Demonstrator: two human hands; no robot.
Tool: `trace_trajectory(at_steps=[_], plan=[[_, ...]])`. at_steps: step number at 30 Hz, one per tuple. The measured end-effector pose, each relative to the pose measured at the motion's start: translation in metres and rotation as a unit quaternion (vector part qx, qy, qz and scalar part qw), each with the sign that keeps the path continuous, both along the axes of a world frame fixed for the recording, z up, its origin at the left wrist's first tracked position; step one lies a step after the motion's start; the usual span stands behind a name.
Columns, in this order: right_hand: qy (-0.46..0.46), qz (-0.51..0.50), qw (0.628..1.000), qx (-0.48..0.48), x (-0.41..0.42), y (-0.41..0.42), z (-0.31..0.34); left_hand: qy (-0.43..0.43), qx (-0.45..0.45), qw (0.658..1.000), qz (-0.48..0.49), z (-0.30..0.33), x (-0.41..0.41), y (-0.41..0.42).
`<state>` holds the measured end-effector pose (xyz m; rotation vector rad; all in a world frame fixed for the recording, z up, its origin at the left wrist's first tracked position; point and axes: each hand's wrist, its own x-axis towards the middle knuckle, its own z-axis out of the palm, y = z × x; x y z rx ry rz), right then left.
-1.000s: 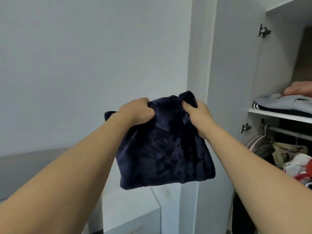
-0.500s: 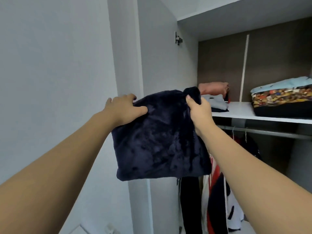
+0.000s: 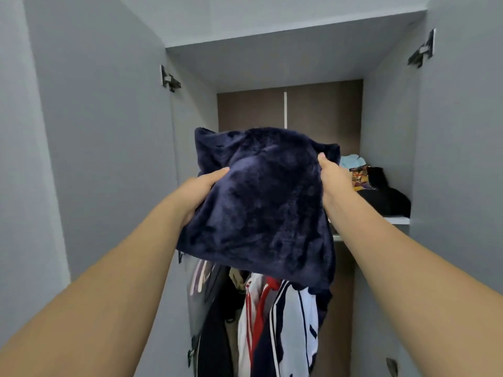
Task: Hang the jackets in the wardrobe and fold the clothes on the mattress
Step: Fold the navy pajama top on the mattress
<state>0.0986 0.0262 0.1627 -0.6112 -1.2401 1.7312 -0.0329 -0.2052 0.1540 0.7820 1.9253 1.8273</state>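
Folded navy fleece garment [image 3: 258, 202] is held raised before the open wardrobe [image 3: 109, 159], at shelf [image 3: 396, 220] height. Left hand [image 3: 200, 190] grips its left edge; right hand [image 3: 333, 175] pinches the upper right corner. Recommended: keep the fold level, slide it flat onto the shelf, left of the dark clothes pile [image 3: 381, 191].

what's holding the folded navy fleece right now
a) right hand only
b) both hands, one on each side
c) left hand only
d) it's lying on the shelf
b: the left hand and right hand each grip a side of the navy fleece, held up before the open wardrobe.
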Motion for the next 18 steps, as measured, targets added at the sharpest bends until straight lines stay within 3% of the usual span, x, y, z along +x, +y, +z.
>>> trace_trajectory(at_steps=[4,11,18], plan=[[-0.016,0.092,0.996,-0.007,-0.021,0.041,0.022,0.026,0.026,0.986,0.161,0.029,-0.019,0.061],[-0.037,0.249,0.964,0.085,-0.084,0.074,0.013,0.027,0.066,0.976,0.204,0.079,-0.077,0.102],[0.036,0.19,0.968,0.158,-0.169,0.089,0.084,0.127,0.058,0.965,0.223,0.142,-0.144,0.118]])
